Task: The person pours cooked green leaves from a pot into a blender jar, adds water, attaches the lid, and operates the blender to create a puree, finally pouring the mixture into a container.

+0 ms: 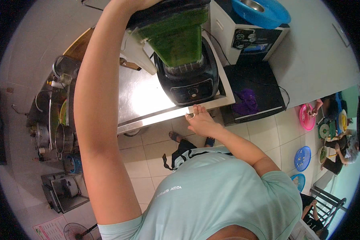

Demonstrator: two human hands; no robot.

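A blender with a black base (192, 87) stands on a steel counter (138, 102); its clear jug (180, 45) holds green contents. My left arm reaches up to the black lid (168, 13). Only part of my left hand (142, 3) shows at the top edge, by the lid; its fingers are hidden. My right hand (201, 121) touches the counter's front edge below the blender dial, fingers extended and holding nothing. Left of the jug are a whitish plastic piece (141, 54) and a wooden handle (129, 63).
A purple cloth (246, 101) lies on a black surface at right, near a cord. Above is a blue basin (264, 13) on a white appliance (225, 36). A sink area with pots (63, 138) is at left. Several people and a pink basin (307, 117) are at far right.
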